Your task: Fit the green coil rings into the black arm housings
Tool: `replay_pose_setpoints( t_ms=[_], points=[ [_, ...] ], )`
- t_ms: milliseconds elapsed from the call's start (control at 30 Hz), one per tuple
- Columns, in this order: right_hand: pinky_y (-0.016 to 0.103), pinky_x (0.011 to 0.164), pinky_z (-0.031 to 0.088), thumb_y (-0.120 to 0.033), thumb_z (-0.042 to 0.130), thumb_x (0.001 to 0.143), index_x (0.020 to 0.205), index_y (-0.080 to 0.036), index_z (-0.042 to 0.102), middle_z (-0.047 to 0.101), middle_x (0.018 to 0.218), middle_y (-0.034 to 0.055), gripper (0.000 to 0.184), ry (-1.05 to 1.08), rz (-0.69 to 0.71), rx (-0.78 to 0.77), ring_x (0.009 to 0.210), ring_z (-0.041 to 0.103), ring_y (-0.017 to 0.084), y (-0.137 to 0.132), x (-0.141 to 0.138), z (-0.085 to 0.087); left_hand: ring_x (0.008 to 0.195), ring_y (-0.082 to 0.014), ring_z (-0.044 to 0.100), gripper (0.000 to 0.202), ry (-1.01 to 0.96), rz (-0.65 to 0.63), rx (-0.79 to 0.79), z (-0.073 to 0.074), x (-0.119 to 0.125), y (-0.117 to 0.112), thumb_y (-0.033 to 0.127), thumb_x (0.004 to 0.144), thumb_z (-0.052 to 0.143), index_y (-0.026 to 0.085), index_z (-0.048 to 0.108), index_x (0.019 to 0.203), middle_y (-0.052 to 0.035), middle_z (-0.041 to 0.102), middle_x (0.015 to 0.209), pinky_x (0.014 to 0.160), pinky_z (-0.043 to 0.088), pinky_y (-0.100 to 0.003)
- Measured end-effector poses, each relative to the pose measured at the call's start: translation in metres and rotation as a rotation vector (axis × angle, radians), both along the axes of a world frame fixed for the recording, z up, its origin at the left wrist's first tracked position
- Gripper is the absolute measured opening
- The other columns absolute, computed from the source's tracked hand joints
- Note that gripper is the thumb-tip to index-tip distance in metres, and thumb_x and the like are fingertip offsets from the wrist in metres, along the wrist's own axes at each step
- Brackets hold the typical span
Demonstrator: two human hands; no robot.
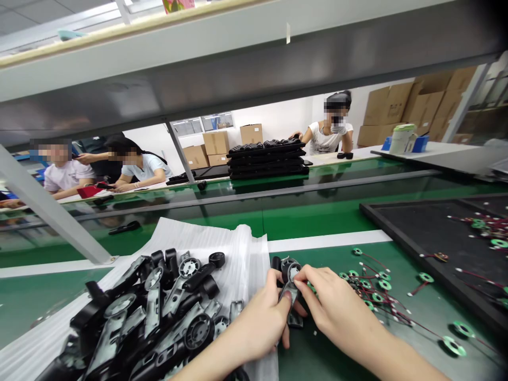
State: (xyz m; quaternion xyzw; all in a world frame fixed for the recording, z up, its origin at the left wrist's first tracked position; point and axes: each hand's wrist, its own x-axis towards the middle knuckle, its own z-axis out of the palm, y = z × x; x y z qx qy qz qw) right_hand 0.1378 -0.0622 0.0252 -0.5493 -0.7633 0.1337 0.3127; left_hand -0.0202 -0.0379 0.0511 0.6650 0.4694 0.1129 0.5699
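Green workbench [317,360] beneath you: your left hand [254,323] and right hand [333,299] have their fingers closed on a black bracket [291,275] beside the foam sheet [206,248]; it looks light and stiff, so hold its narrow metal arm

Green workbench [321,225], foam sheet [222,238], black brackets [159,301], green rings [384,284]

I can't read any text, label, brand or number from here. The cardboard boxes [387,105] stacked at the back show only faint marks, and the small paper tag [288,33] on the metal beam shows nothing legible.
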Motion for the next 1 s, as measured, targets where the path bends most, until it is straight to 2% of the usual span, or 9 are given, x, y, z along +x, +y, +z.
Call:
replay_pose_setpoints(
  t_ms=[133,233,433,633,800,900,1000],
  points=[
    [0.031,0.064,0.040,-0.026,0.036,0.095,0.083,-0.023,0.050,0.062,0.074,0.0001,0.019,0.156,-0.041,-0.095,0.073,0.059,0.021,0.000,0.003,0.009,0.040,-0.0039,0.047,0.022,-0.062,0.025,0.050,-0.002,-0.001,0.003,0.039,0.092,0.033,0.024,0.031,0.108,-0.0018,0.059,0.094,0.028,0.031,-0.012],
    [0.029,0.060,0.037,-0.029,0.038,0.095,0.081,-0.024,0.053,0.062,0.071,-0.0010,0.021,0.197,-0.047,-0.128,0.069,0.059,0.019,0.000,0.002,0.012,0.040,-0.0038,0.044,0.023,-0.081,0.051,0.095,-0.003,-0.001,0.005,0.034,0.091,0.036,0.024,0.034,0.111,-0.0010,0.058,0.091,0.026,0.031,-0.012],
    [0.027,0.063,0.038,-0.026,0.040,0.094,0.083,-0.022,0.054,0.063,0.075,-0.0013,0.019,0.239,-0.011,-0.069,0.067,0.058,0.016,0.001,0.001,0.007,0.038,-0.0036,0.045,0.029,-0.062,0.058,0.268,-0.005,-0.004,0.005,0.037,0.091,0.040,0.026,0.039,0.117,0.0008,0.057,0.085,0.026,0.035,-0.011],
    [0.028,0.067,0.041,-0.026,0.042,0.094,0.085,-0.023,0.058,0.064,0.083,-0.0005,0.018,0.254,-0.005,-0.051,0.074,0.060,0.017,0.002,0.003,0.006,0.039,-0.0042,0.046,0.032,-0.077,0.013,0.278,-0.005,-0.006,0.009,0.037,0.092,0.037,0.025,0.038,0.121,-0.0019,0.060,0.092,0.027,0.036,-0.013],
    [0.028,0.066,0.044,-0.025,0.042,0.093,0.088,-0.022,0.058,0.065,0.082,0.0007,0.017,0.252,0.010,-0.017,0.071,0.061,0.017,0.004,0.002,0.001,0.039,-0.0049,0.046,0.027,-0.065,0.017,0.361,-0.002,-0.006,0.009,0.032,0.091,0.038,0.022,0.043,0.116,0.0005,0.061,0.082,0.034,0.037,-0.016],
    [0.029,0.074,0.047,-0.024,0.046,0.091,0.097,-0.023,0.057,0.066,0.093,0.0019,0.013,0.271,0.047,-0.037,0.082,0.063,0.018,0.003,0.002,0.001,0.038,-0.0037,0.044,0.026,-0.101,0.036,0.377,0.000,-0.007,0.010,0.026,0.090,0.038,0.021,0.045,0.114,0.0021,0.060,0.078,0.036,0.036,-0.016],
    [0.030,0.079,0.049,-0.023,0.050,0.089,0.118,-0.027,0.047,0.065,0.103,0.0018,0.029,0.332,0.101,-0.115,0.090,0.064,0.018,0.002,0.005,0.004,0.036,-0.0031,0.041,0.028,-0.135,0.101,0.305,0.002,-0.009,0.013,0.022,0.088,0.036,0.022,0.043,0.115,0.0024,0.058,0.080,0.032,0.033,-0.015]
  ],
)
